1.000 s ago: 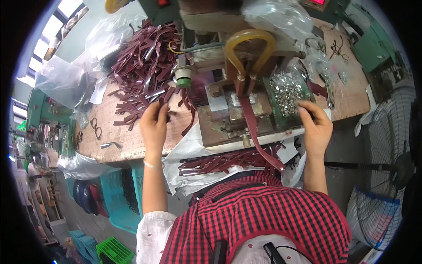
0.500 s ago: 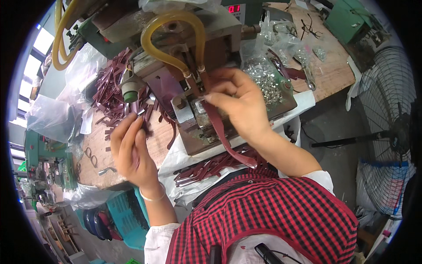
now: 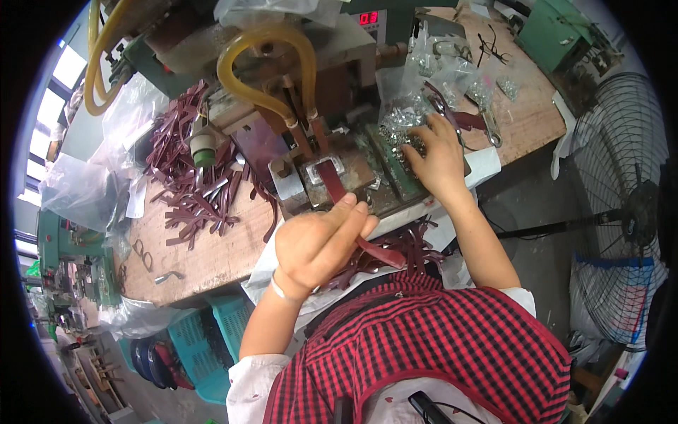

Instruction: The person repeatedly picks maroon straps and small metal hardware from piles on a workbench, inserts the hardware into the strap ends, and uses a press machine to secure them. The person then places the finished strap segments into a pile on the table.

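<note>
My left hand is pinched round a maroon eyeglass temple in front of the press. The temple's narrow end lies on the small metal bed under the two prongs of the machine. Its wide, curved end sticks out below my fingers toward my apron. My right hand is at the pile of small silvery metal parts on the right of the machine bed. Its thumb and fingers are apart and curved over the parts; I cannot make out anything between them.
Many maroon temples are heaped on the table at the left, and more lie by my lap. A yellow hose loops over the press. A wrench lies at the right. A black-caged fan stands farther right.
My left hand has moved right, from beside the heap to the temple at the press. My right hand has left the prongs and moved right to the metal parts. The red display reads differently.
</note>
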Tool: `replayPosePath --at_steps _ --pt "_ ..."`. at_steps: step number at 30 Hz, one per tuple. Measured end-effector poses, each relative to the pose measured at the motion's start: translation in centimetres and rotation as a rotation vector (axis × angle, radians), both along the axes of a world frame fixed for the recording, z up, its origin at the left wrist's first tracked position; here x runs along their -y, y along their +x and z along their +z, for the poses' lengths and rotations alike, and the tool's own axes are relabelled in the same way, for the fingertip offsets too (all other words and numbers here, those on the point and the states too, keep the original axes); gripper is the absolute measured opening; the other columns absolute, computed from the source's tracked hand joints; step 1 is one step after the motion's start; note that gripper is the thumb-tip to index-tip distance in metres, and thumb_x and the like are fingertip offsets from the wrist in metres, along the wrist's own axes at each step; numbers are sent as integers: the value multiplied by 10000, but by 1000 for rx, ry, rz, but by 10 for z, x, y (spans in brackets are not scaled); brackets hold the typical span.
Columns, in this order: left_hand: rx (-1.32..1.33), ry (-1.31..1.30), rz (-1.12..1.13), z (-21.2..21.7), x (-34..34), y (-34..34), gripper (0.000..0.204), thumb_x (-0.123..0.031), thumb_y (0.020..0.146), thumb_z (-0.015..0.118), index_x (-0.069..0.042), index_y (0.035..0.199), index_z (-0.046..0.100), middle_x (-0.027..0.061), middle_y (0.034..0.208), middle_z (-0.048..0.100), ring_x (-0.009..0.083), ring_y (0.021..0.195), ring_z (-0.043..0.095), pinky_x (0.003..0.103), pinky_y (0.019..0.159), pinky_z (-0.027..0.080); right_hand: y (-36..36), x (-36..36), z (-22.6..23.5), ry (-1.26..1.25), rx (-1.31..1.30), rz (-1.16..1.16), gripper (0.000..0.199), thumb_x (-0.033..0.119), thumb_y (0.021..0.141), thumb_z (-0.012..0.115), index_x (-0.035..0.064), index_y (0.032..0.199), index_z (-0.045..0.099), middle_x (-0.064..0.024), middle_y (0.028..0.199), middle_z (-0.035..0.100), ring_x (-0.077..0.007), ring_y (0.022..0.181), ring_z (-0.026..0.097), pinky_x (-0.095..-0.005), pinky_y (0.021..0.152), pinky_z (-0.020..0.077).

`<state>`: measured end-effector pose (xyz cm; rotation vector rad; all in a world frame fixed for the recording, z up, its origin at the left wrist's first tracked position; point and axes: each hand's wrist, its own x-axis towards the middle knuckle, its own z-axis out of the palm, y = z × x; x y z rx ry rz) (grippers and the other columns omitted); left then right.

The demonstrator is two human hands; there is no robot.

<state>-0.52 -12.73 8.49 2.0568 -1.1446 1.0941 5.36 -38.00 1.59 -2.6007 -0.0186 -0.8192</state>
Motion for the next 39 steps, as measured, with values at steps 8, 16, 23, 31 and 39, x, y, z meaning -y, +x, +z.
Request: replayPosePath --at_steps 8,16,23,31,39 --pt "61 -84 -23 -9 -2 3 323 -125 723 868 -65 1011 736 90 950 738 169 657 667 276 517 498 8 3 -7 17 135 70 182 115 771 731 50 940 717 -153 1073 681 -346 1079 615 -443 933 479" --pt "-332 -529 505 -76 -47 -9 503 6 762 746 3 1245 604 213 1234 630 321 1102 619 381 947 500 -9 11 -9 381 98 15 164 147 916 674 -10 958 695 -92 859 703 -178 801 647 -306 756 497" --pt "-640 -498 543 -79 -107 102 969 -177 655 896 -34 1466 385 210 1492 388 360 1370 387 436 1135 332 1 -18 10 668 -13 130 99 70 906 693 4 980 688 -16 830 686 -81 777 606 -240 732 477" --pt "-506 430 811 -48 -245 60 374 71 733 615 -130 1025 736 112 1315 609 357 1200 537 442 1012 458 0 -15 14 778 1 256 152 18 895 678 2 1046 687 -34 915 696 -83 824 619 -239 786 489" --pt "-485 282 787 -60 -281 62 178 -106 791 746 -85 966 772 85 1231 680 309 1144 608 387 986 478 7 -26 15 775 -123 290 128 43 890 689 9 1013 698 -35 898 706 -97 807 627 -245 768 489"
